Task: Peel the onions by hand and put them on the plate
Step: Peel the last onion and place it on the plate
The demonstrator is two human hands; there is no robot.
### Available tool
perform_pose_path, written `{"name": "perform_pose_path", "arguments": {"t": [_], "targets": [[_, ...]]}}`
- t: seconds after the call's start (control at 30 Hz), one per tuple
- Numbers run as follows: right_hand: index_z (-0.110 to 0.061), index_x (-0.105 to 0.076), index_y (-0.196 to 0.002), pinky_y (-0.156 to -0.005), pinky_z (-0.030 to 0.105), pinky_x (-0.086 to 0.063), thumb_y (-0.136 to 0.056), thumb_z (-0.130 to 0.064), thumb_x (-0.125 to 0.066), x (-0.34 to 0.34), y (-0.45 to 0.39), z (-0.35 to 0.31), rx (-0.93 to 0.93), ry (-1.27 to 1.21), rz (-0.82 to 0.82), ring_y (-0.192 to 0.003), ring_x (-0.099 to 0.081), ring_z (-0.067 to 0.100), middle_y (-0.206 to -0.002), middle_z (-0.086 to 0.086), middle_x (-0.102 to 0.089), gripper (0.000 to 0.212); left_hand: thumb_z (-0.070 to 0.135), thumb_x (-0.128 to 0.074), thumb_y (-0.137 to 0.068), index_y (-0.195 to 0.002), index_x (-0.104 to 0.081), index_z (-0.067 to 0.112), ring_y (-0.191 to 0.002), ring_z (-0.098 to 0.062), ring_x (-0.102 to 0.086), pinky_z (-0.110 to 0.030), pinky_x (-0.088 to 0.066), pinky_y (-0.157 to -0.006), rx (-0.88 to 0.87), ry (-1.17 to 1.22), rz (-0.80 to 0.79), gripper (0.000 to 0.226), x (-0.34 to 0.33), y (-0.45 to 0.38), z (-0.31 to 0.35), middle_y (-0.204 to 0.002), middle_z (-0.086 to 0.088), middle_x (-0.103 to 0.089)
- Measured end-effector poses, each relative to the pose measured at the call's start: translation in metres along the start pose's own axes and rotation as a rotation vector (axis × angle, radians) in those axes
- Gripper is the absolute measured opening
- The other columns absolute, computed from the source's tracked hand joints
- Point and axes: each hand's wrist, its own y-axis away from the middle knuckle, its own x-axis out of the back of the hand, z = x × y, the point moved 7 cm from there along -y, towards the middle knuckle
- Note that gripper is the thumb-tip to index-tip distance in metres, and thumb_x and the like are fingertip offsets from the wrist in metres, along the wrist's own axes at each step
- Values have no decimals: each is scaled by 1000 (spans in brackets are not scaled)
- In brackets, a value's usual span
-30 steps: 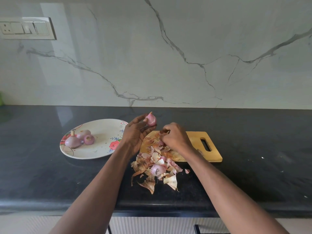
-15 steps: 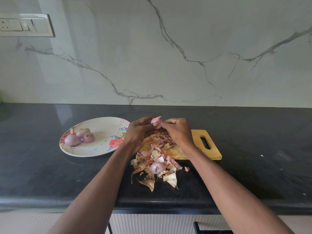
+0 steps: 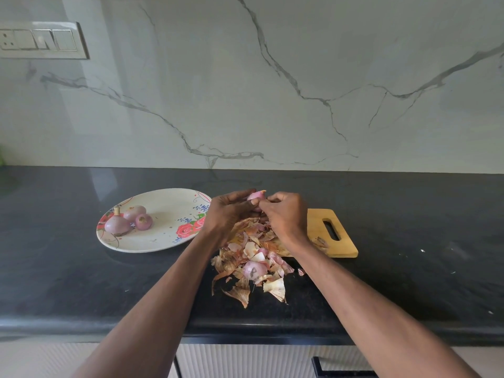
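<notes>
A small pinkish onion (image 3: 255,196) is held up over the wooden cutting board (image 3: 319,222). My left hand (image 3: 230,211) grips it from the left and below. My right hand (image 3: 286,214) meets it from the right, fingertips pinching at its skin. Three peeled onions (image 3: 128,221) lie at the left side of the white flowered plate (image 3: 166,238). A heap of onion peels (image 3: 251,263) spreads from the board onto the black counter, with one more pink onion (image 3: 255,268) lying among them.
The black stone counter (image 3: 81,282) runs the full width, its front edge near me. A marble wall stands behind, with a switch panel (image 3: 41,40) at the upper left. A cabinet handle (image 3: 341,369) shows below the counter edge.
My right hand rose from the peels on the board and joined my left hand at the onion. The left hand brought the onion slightly rightward.
</notes>
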Motion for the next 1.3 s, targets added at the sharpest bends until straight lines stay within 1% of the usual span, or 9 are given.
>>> {"name": "perform_pose_path", "arguments": {"t": [0.1,0.33,0.47,0.6,0.7,0.77,0.9,1.13,1.3], "targets": [[-11,-77,-76,-54,45,-59,-85,-29,-78,0,1,-1,-2,-51,-17,-58,-70,17,-66,-2,-73,20,-3,-68,-87,-120,-68,-5,-84,-28,-74,-32,-61,-74,19,33,7,33,1,0,-1,-106,-22,-74],[-16,-76,-68,-61,37,-62,-83,-24,-80,4,-2,0,-95,-197,-84,-55,-70,17,-62,-1,-72,17,3,-66,-90,-114,-62,-11,-93,-36,-71,-50,-57,-91,85,110,18,28,3,-5,-7,-105,-28,-71],[1,-75,-78,-65,44,-62,-83,-4,-72,2,-6,8,-184,-278,-113,-54,-68,21,-64,14,-71,7,3,-59,-98,-106,-66,-6,-86,-31,-73,-40,-61,-86,105,127,33,14,6,-5,-7,-97,-24,-73],[2,-75,-79,-57,30,-58,-84,-1,-70,2,-6,10,-194,-307,-110,-54,-67,18,-62,11,-70,8,4,-65,-92,-110,-66,-7,-88,-30,-73,-38,-62,-85,123,127,16,21,4,-4,-6,-100,-24,-73],[2,-74,-85,-57,31,-58,-85,-1,-69,1,-5,9,-199,-332,-107,-54,-66,18,-66,10,-71,6,8,-74,-76,-111,-65,-6,-89,-30,-71,-39,-60,-87,114,118,20,39,3,-2,-5,-104,-24,-72],[2,-73,-89,-59,33,-56,-83,0,-69,0,-4,11,-237,-373,-112,-53,-65,18,-65,7,-70,6,5,-71,-81,-110,-65,-6,-84,-28,-71,-37,-62,-82,107,121,39,31,3,-2,-5,-100,-24,-72],[4,-71,-81,-53,27,-53,-79,2,-72,-5,-4,16,-380,-510,-143,-52,-63,19,-62,11,-68,3,-2,-56,-98,-104,-63,-8,-74,-25,-72,-28,-62,-67,141,136,53,11,2,0,-4,-93,-23,-70],[4,-65,-77,-44,19,-51,-83,8,-61,-15,0,19,-625,-829,-222,-46,-60,13,-61,12,-65,9,1,-49,-101,-109,-62,-9,-77,-25,-71,-27,-62,-69,234,237,-10,18,-5,5,-2,-94,-23,-71],[3,-64,-73,-43,18,-49,-85,10,-53,-13,1,16,-642,-893,-232,-46,-59,13,-59,11,-65,17,4,-51,-100,-109,-61,-9,-75,-25,-70,-27,-62,-70,258,334,-4,19,-5,7,1,-90,-23,-73]]}}
